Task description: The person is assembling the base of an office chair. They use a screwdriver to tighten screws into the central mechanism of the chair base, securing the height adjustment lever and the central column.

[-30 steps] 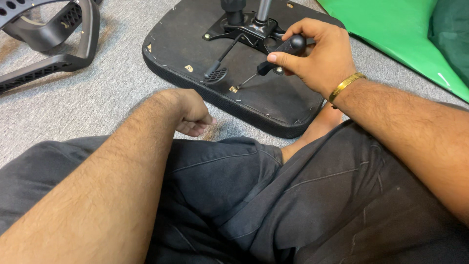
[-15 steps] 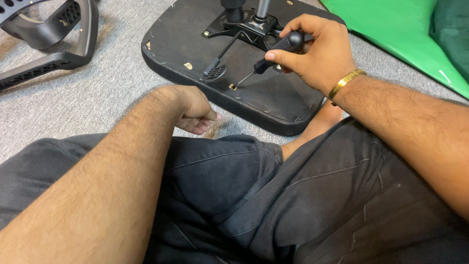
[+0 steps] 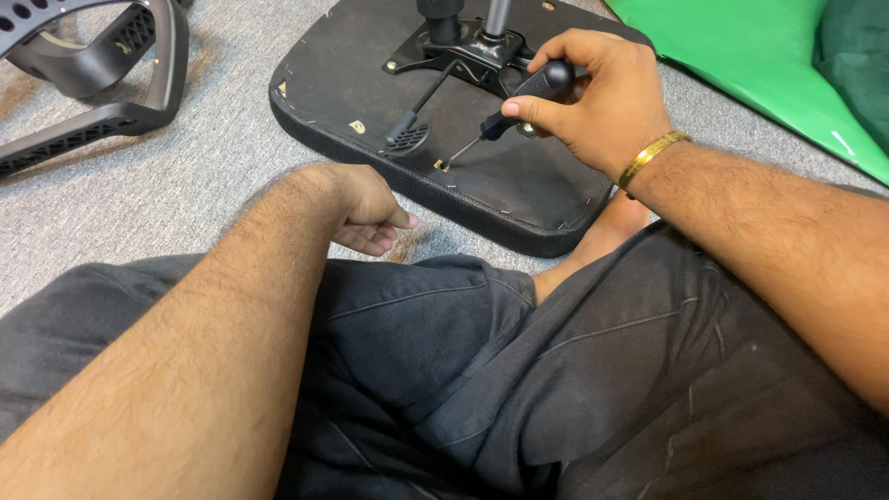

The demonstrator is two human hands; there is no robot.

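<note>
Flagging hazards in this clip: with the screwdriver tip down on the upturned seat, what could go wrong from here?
1. The right hand holds the screwdriver at a slant, so its tip could slip off the small fitting and gouge the seat.
2. The left hand rests on the carpet beside the seat, not on it, so the seat may shift under pressure.
3. A bare foot lies against the seat's edge, close to a slipping tip.
</note>
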